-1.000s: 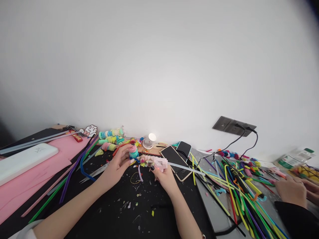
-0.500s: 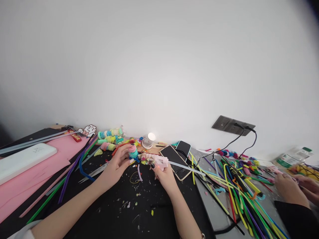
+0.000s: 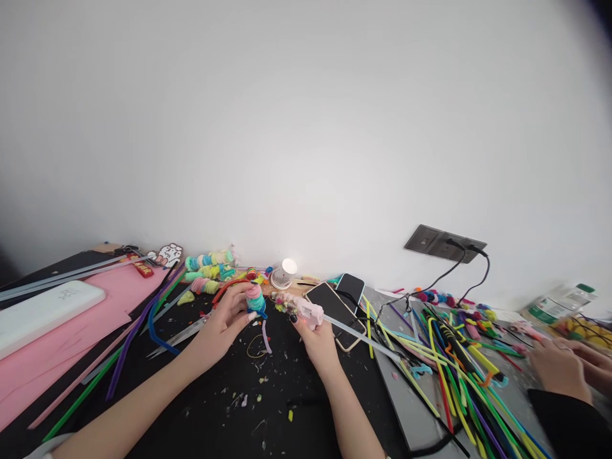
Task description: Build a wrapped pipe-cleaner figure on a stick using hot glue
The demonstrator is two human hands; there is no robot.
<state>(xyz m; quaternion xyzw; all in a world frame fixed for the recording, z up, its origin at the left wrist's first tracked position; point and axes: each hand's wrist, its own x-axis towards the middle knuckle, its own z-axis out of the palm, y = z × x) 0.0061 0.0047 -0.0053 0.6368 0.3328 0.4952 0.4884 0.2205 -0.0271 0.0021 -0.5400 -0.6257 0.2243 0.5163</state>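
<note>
Between the fingers of my left hand (image 3: 224, 322) is a small coiled pipe-cleaner piece (image 3: 255, 299), pink on top, teal below, with blue at its base. My right hand (image 3: 316, 338) is wrapped round a pale pink glue gun (image 3: 310, 312). A long translucent glue stick (image 3: 363, 338) juts from its back end, pointing right. The front of the gun, smeared with colourful bits, faces the coil with a small gap between them. Under and beside my left hand lie open scissors (image 3: 179, 335). A short lilac pipe cleaner (image 3: 266, 336) rests on the black table between my hands.
Behind stand a paper cup (image 3: 284, 274) and two phones (image 3: 337, 312). Other coiled pieces (image 3: 205, 273) lie back left, near pink sheets (image 3: 62, 338) and a white case (image 3: 50, 312). Loose pipe cleaners (image 3: 454, 376) cover the right side, where another person's hands (image 3: 559, 370) work.
My right hand has drawn the glue gun slightly right, away from the coil, opening a gap. My left hand keeps its grip on the coil. The view has shifted a little.
</note>
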